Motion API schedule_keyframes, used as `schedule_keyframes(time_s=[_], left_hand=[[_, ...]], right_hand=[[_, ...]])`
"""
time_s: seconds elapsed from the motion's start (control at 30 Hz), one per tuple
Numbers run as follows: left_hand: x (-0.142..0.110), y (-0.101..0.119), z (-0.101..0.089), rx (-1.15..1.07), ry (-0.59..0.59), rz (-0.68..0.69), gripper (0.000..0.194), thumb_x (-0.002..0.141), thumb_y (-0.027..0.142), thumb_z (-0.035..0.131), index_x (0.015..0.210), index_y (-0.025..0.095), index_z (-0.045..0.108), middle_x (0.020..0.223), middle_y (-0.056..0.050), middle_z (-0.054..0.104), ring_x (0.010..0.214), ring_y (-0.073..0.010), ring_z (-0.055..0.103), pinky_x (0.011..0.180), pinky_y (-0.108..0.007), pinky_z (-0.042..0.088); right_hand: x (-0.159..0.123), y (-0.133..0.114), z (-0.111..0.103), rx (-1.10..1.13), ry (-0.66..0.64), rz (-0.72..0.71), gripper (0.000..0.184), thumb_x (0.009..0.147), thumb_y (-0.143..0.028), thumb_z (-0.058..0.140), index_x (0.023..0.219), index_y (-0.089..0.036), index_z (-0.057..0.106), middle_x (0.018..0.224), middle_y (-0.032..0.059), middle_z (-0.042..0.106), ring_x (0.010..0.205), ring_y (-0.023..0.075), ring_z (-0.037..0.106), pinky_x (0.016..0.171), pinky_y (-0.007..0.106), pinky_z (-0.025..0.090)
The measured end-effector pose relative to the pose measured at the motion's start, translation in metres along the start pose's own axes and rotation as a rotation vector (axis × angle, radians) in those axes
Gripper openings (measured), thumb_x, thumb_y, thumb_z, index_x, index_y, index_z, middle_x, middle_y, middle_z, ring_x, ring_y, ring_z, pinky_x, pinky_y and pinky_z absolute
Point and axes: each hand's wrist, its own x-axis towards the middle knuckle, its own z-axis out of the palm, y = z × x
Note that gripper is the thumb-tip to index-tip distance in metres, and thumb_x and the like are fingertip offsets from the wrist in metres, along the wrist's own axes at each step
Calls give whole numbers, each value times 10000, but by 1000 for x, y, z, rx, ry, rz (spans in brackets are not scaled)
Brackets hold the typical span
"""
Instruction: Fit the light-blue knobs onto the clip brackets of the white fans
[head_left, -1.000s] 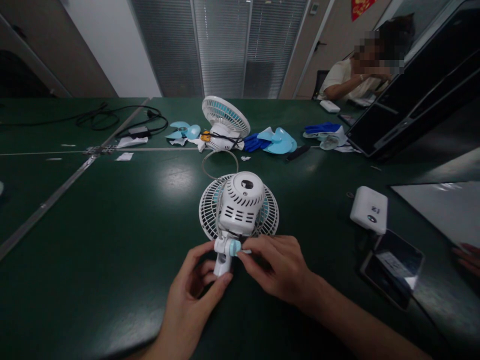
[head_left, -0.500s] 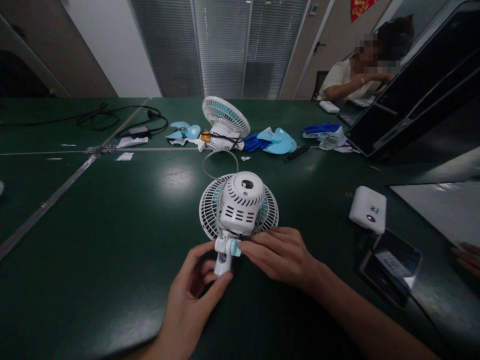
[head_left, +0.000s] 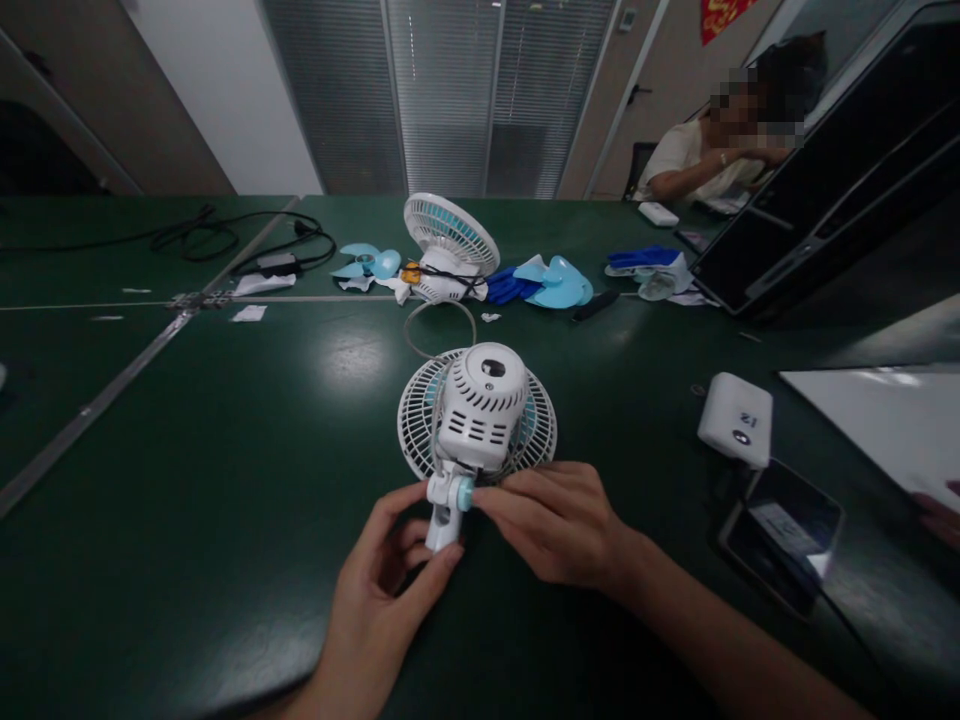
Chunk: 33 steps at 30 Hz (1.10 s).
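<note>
A small white fan [head_left: 486, 400] lies on the green table with its round grille [head_left: 416, 420] underneath and its motor housing facing up. Its short white neck [head_left: 442, 527] points toward me. My left hand [head_left: 394, 580] grips that neck between thumb and fingers. On the neck's right side is a light blue knob [head_left: 465, 493]. My right hand [head_left: 559, 520] pinches this knob with its fingertips; the thumb is mostly hidden. A grey cord [head_left: 409, 330] runs along the housing and loops behind the fan.
Farther back stand a second fan [head_left: 450, 230], light blue fan blades [head_left: 559, 283] and blue-white gloves [head_left: 649, 265]. To the right lie a white power bank [head_left: 736, 418] and a phone [head_left: 784, 535]. A black computer case [head_left: 832, 170] leans there. A person [head_left: 697, 160] sits beyond.
The light blue knob has turned a little, and my right fingers have shifted slightly with it. My left hand keeps its grip on the neck.
</note>
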Motion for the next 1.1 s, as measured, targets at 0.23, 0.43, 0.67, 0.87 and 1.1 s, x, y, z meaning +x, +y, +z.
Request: schedule_keyframes(time_s=[0.23,0.43,0.67,0.87,1.1], left_hand=[[1,-3,0,7,-8,12,470,814,310,833,1213,224,602,850,16,758,778,-103,705,738,-143,565],[2,-6,-2,2,-15,-1,493,810,308,837,1221,221,580,861,13,764,768,-106,712,713,-149,567],[1,-6,-1,21,-17,-6,494,809,325,840,1217,219,583,874,15,762,805,-108,716,748,-148,570],[2,-7,-3,12,-35,16,490,830,320,820,1242,216,574,931,-9,777,854,-114,716,804,-158,569],[2,-6,-3,6,-35,29,465,826,314,824,1219,218,594,920,-5,780,840,-112,721,781,-150,573]], right_hand=[[-2,9,-6,-90,-10,-124,328,957,-123,638,1284,-148,624,962,22,744,736,104,672,612,255,487],[4,-11,14,111,94,230,33,959,-223,673,944,-199,689,752,-34,699,619,87,637,587,233,446],[9,-22,13,288,82,485,151,960,-231,655,818,-183,642,657,-47,634,518,67,553,493,206,385],[0,3,-3,-93,58,-36,314,890,-211,766,1181,-173,654,932,-10,745,762,97,687,673,247,507],[0,8,-6,-150,13,-133,363,917,-197,733,1266,-150,645,1010,11,752,758,93,680,629,259,521]])
